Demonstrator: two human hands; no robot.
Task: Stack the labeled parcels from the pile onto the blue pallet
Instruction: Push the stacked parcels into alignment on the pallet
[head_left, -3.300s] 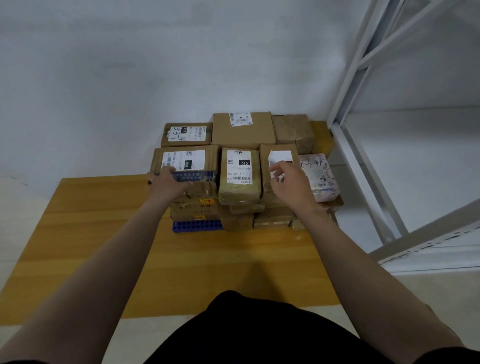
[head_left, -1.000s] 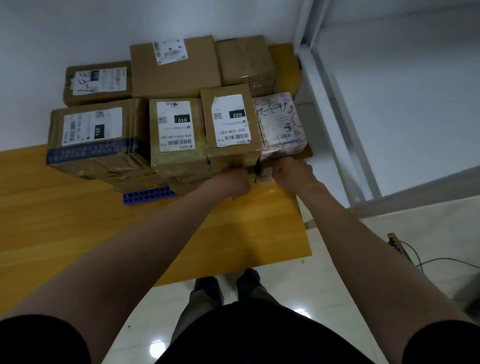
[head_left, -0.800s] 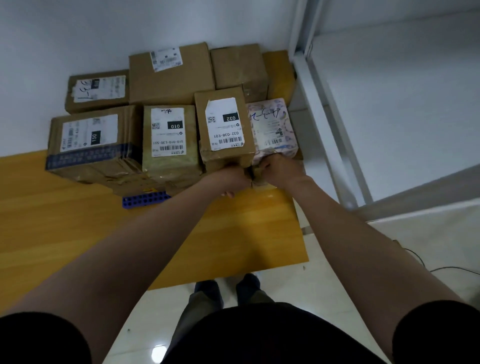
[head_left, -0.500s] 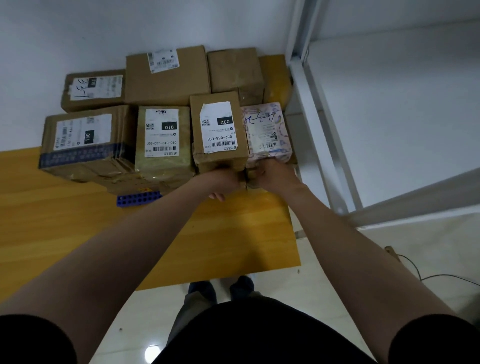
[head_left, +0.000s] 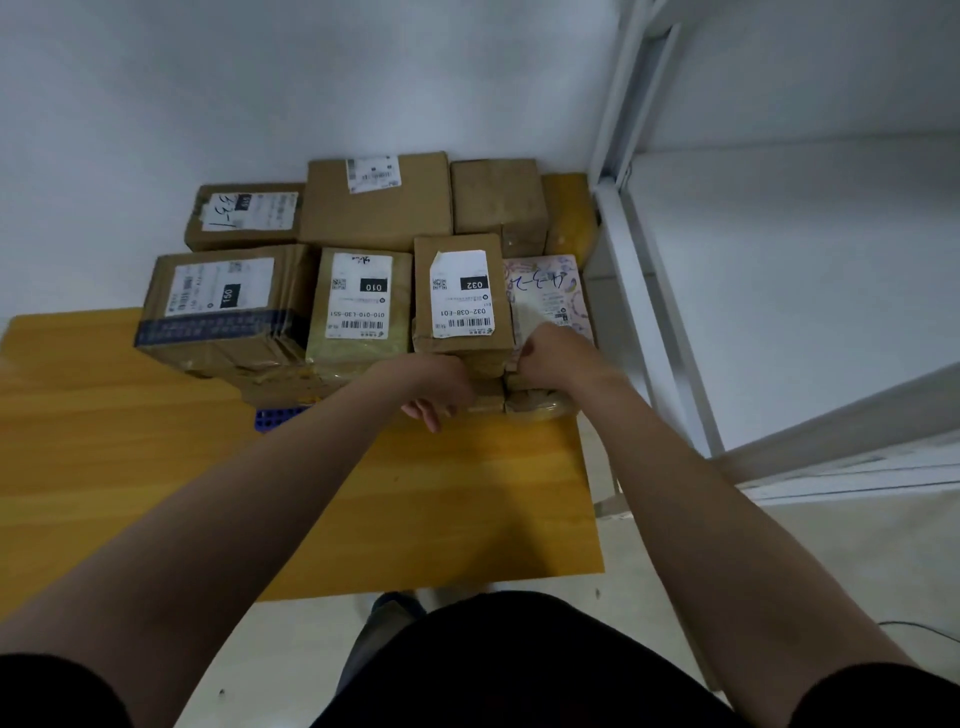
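Parcel 032 (head_left: 460, 291): mid-frame, atop the stack on the pallet (head_left: 278, 415).
Left hand (head_left: 436, 387): curled below its near edge; grasp unclear.
Right hand (head_left: 550, 353): curled at its right corner; likewise unclear.
Best: nudge it flush, level.

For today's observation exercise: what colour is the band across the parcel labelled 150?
Dark blue band, seen in the head view.

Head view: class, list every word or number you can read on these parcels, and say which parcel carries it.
"150": front-left parcel.
"010": second front parcel, upside down.
"010-010-L30-551": same label.
"032": third front parcel, upside down.
"032-038-E01": same label.
Unreadable: handwriting on the back-left parcel and the pink parcel; the back-middle parcel label; all fine print.
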